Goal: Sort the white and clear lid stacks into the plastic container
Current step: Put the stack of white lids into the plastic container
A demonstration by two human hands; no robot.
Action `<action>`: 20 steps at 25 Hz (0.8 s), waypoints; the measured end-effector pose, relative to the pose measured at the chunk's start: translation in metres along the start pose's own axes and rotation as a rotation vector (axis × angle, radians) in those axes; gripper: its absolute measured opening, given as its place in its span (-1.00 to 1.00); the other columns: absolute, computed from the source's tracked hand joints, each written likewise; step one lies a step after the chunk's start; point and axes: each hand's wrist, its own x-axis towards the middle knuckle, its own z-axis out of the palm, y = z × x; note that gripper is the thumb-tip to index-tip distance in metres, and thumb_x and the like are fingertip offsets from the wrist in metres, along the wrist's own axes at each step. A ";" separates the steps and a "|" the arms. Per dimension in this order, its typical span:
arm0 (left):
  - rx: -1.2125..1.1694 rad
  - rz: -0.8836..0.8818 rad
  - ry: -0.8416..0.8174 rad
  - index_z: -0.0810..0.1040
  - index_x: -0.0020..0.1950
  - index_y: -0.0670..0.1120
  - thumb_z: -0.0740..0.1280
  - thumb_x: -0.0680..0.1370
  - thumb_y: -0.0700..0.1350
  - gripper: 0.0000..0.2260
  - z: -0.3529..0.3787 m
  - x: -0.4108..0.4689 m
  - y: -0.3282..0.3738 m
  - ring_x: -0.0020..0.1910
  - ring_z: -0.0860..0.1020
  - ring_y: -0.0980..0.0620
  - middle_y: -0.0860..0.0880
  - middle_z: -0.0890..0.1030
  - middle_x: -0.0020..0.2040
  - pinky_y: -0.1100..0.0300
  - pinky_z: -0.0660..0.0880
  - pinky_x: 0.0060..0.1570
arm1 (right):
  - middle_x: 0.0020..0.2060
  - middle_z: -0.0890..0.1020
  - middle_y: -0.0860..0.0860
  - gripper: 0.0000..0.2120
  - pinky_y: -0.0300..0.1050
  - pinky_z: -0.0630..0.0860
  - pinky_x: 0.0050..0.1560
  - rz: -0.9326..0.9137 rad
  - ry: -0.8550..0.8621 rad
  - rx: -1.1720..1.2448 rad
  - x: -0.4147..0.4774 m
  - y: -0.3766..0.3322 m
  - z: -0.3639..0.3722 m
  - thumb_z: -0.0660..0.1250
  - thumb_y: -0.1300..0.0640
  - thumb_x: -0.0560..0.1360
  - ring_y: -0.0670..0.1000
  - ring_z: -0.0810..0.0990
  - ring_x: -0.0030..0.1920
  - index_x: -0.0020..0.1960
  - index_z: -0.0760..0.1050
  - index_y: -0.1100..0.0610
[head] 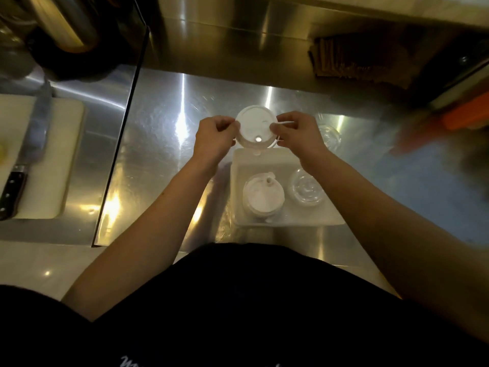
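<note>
A round white lid (255,127) with a small hole is held just beyond the far edge of the plastic container (287,160). My left hand (215,139) pinches its left rim and my right hand (297,133) pinches its right rim. Inside the white rectangular container, a stack of white lids (263,198) sits on the left and a stack of clear lids (307,190) on the right. Another clear lid (329,133) lies on the steel counter behind my right hand, partly hidden.
A white cutting board (60,154) with a black-handled knife (16,181) lies to the left. A dark round appliance (71,35) stands at the back left. A blurred orange object (465,117) is at the right edge. Brown paper items (357,62) sit at the back right.
</note>
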 end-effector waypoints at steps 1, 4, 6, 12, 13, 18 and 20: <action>-0.003 0.007 -0.011 0.63 0.13 -0.14 0.33 0.56 -0.14 -0.81 0.002 -0.007 -0.002 0.04 0.66 -0.02 -0.09 0.69 0.02 0.08 0.63 0.07 | -0.07 0.64 0.09 -0.70 -0.14 0.60 -0.10 -0.004 0.003 0.011 -0.008 0.002 -0.004 0.42 0.17 0.48 0.04 0.65 -0.06 0.18 0.54 0.21; -0.007 0.007 -0.039 0.62 0.17 -0.16 0.32 0.57 -0.13 -0.78 0.007 -0.025 -0.013 0.04 0.66 -0.03 -0.10 0.68 0.05 0.10 0.62 0.06 | -0.02 0.66 0.12 -0.71 -0.17 0.61 -0.10 -0.008 0.015 0.034 -0.031 0.010 -0.014 0.42 0.16 0.48 0.05 0.66 -0.02 0.18 0.54 0.18; -0.002 -0.004 -0.048 0.61 0.19 -0.16 0.33 0.56 -0.12 -0.76 0.010 -0.034 -0.021 0.04 0.66 -0.02 -0.10 0.68 0.05 0.10 0.63 0.06 | 0.00 0.66 0.13 -0.71 -0.14 0.62 -0.09 -0.004 0.009 0.053 -0.043 0.016 -0.019 0.43 0.16 0.48 0.05 0.66 -0.01 0.18 0.54 0.18; 0.102 0.012 -0.043 0.62 0.17 -0.06 0.33 0.53 -0.10 -0.77 0.013 -0.062 -0.034 0.06 0.64 -0.01 -0.05 0.67 0.07 -0.01 0.61 0.11 | -0.05 0.67 0.12 -0.70 -0.04 0.63 -0.02 0.050 -0.016 0.054 -0.066 0.050 -0.020 0.45 0.11 0.46 0.08 0.67 -0.05 0.15 0.55 0.17; 0.118 0.011 -0.041 0.62 0.16 -0.05 0.32 0.54 -0.11 -0.78 0.014 -0.066 -0.035 0.07 0.64 -0.02 -0.05 0.67 0.08 -0.04 0.60 0.13 | -0.04 0.67 0.13 -0.70 -0.01 0.64 0.00 0.055 -0.017 0.048 -0.069 0.055 -0.018 0.44 0.11 0.45 0.09 0.67 -0.03 0.16 0.55 0.17; 0.289 0.051 -0.049 0.59 0.25 -0.11 0.32 0.56 -0.13 -0.73 0.017 -0.079 -0.035 0.04 0.61 0.03 -0.06 0.66 0.13 0.02 0.56 0.19 | 0.01 0.66 0.14 -0.69 0.03 0.66 0.01 0.083 -0.021 0.031 -0.079 0.072 -0.016 0.43 0.11 0.47 0.11 0.66 0.01 0.18 0.54 0.18; 0.419 0.120 -0.050 0.60 0.24 -0.12 0.30 0.57 -0.14 -0.74 0.018 -0.085 -0.033 -0.02 0.59 0.08 -0.07 0.67 0.13 0.21 0.50 0.12 | -0.02 0.65 0.13 -0.70 -0.08 0.65 -0.10 0.098 -0.029 0.038 -0.083 0.074 -0.016 0.42 0.12 0.49 0.07 0.66 -0.04 0.18 0.54 0.19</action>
